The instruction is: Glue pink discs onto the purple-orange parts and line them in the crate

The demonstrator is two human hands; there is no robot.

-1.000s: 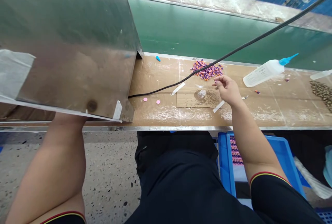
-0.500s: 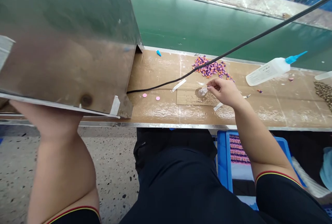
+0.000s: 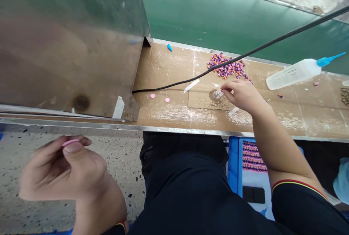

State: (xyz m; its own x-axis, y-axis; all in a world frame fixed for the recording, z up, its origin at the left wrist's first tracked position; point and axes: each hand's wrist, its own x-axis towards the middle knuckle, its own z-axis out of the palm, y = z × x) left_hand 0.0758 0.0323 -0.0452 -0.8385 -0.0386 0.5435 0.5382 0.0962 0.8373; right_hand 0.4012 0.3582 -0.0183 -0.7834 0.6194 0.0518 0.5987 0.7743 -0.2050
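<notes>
My left hand [image 3: 64, 169] is closed in a pinch on a pink disc [image 3: 71, 142], held over the floor in front of the metal box. My right hand [image 3: 241, 95] is closed too, thumb and fingertips together beside a small clear lump [image 3: 217, 94] on a taped-down cardboard piece [image 3: 197, 98]. Whatever sits between those fingertips is too small to make out. Two more pink discs, one left [image 3: 152, 96] and one right [image 3: 167, 100], lie flat on the bench. Behind my right hand is a pile of small purple and orange pieces [image 3: 225, 66].
A metal box [image 3: 109, 57] stands on the bench at left, a black cable [image 3: 174, 83] running from it across the work area. A white bottle with a blue nozzle [image 3: 294, 73] lies at right. Below the bench edge, a blue crate [image 3: 234, 169] holds rows of pieces and a dark phone-like slab [image 3: 253, 194].
My left hand has come out from under the metal box and now shows a pink disc in its fingers. My right hand stays by the clear lump. The view has shifted slightly.
</notes>
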